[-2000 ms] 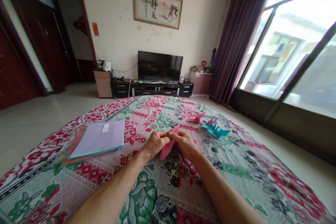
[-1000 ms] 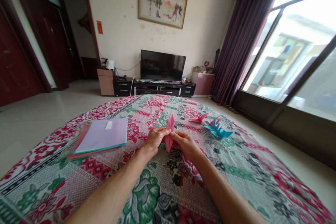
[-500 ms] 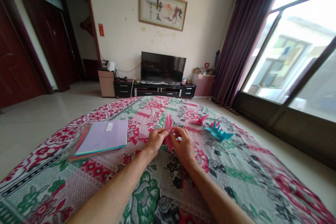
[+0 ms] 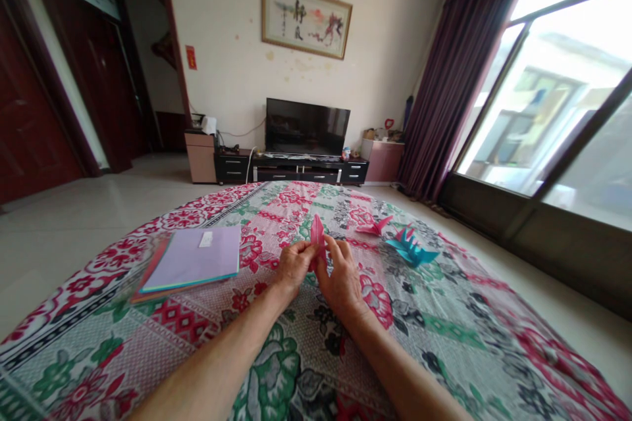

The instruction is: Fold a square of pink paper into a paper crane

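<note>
A narrow piece of folded pink paper (image 4: 316, 229) stands upright between my hands, its pointed end up. My left hand (image 4: 295, 264) pinches its left side between thumb and fingers. On the other side, my right hand (image 4: 340, 276) has its thumb and index finger closed on the paper's right edge. My fingers hide the paper's lower part. To the right on the cloth lie a pink folded paper crane (image 4: 375, 226) and several cranes close together, with a blue paper crane (image 4: 413, 252) in front.
A stack of coloured paper sheets (image 4: 197, 260), lilac on top, lies to the left on the flowered tablecloth (image 4: 276, 368). Beyond the table's far edge stand a television (image 4: 307, 126) and a low black cabinet (image 4: 234, 166). Windows (image 4: 557, 118) are on the right.
My right hand has shifted slightly left, its thumb and index finger now higher on the pink paper. The paper's upper tip looks narrower. My left hand stays nearly in place.
</note>
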Tool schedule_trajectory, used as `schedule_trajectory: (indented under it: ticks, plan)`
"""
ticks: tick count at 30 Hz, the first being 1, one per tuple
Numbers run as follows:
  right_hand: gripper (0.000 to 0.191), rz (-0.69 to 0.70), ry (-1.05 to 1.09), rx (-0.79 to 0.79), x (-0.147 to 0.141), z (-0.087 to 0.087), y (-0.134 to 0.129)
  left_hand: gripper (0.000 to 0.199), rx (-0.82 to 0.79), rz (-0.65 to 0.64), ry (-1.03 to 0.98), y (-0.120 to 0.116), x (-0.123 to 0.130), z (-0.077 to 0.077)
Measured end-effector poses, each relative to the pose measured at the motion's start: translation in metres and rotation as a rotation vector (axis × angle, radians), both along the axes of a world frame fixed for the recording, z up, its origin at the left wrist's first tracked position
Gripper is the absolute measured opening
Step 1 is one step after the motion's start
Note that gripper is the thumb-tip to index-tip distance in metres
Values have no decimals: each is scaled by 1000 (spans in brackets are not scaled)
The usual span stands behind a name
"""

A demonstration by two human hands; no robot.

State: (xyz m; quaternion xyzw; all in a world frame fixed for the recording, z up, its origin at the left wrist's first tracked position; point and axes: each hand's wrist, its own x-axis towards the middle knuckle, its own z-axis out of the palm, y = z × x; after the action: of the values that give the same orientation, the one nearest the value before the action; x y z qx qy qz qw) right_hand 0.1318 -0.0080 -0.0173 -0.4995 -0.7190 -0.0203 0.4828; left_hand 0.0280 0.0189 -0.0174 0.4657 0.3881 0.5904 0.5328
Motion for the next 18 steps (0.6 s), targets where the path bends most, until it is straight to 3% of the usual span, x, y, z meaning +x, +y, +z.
schedule_trajectory:
  ticks: [10,18]
  plan:
    - [45,31,24,66,0,5,-3,29,0,28,42,-4,-1,4]
    - [29,77,58,51,1,9,-1,30,11,46,101,0,-1,-2]
